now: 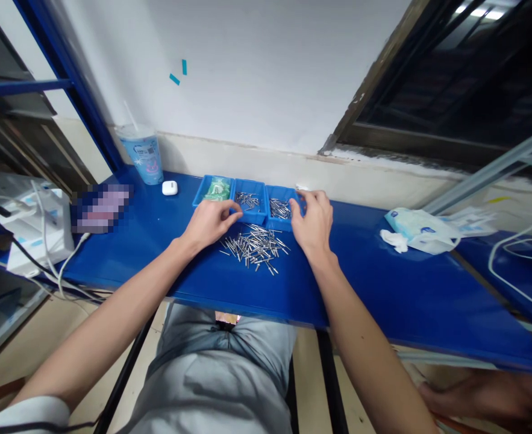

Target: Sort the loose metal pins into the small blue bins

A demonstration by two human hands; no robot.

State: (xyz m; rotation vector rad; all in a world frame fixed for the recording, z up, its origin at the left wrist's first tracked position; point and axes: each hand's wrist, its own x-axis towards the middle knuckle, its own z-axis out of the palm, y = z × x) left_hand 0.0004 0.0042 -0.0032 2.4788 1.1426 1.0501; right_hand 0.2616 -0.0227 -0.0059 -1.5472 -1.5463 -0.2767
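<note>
Three small blue bins stand side by side near the wall. The left bin (197, 196) holds a green plastic bag (218, 188). Slim silver metal pins lie in the middle bin (255, 216) and the right bin (275, 225). A loose pile of similar pins (256, 248) is spread on the table in front of them. My left hand (214, 222) is at the front of the left and middle bins, thumb and forefinger brought together; whatever they pinch is too small to see. My right hand (313, 220) grips the right bin's right wall, thumb on the inner side.
On the blue table (356, 277) stand a patterned cup (143, 155) with a straw and a white earphone case (170, 188). A tissue pack (422, 230) lies at right. Power strips and cables (42, 229) crowd the left end. Another person's bare limb (487, 395) shows lower right.
</note>
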